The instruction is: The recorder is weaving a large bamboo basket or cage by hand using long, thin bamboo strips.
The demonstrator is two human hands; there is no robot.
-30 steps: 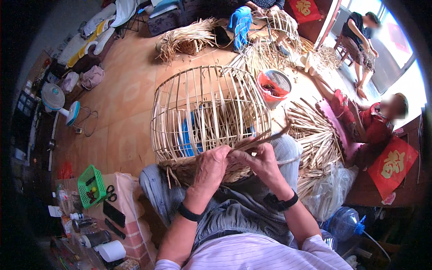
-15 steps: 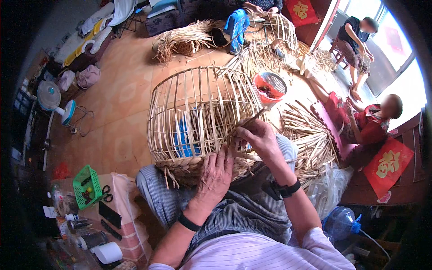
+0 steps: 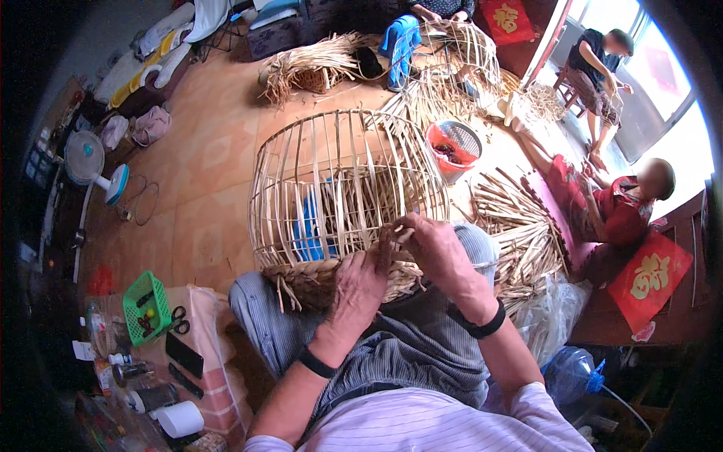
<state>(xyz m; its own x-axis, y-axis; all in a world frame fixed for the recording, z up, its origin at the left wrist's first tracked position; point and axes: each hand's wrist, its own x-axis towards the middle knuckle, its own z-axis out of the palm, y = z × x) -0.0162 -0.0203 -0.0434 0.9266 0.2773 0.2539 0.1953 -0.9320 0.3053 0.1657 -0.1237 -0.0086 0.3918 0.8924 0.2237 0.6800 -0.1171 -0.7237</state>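
Note:
A round open basket frame (image 3: 348, 166) of thin pale strips rests at my knees, with a thick braided band (image 3: 301, 273) along its near lower edge and loose ends hanging from it. My left hand (image 3: 360, 282) grips the braided band near its right part, fingers pointing up and pressed together. My right hand (image 3: 425, 245) is just to the right, thumb and fingertips pinched on a brown strip (image 3: 395, 230) beside the left fingertips; the fingertips partly hide it. A blue object (image 3: 309, 226) shows through the frame's bars.
Cut strips (image 3: 512, 233) lie at right, near a red-lined bucket (image 3: 452, 151). Three people work with strips: one seated on the floor (image 3: 617, 211), one on a stool (image 3: 591, 60), one at the top (image 3: 444, 11). A side table at left holds a green basket (image 3: 143, 309) and scissors (image 3: 179, 320).
My left hand has shifted slightly right along the band. My right hand first rose with the strip, then came down a little; the strip's long end no longer sticks up above the fingers.

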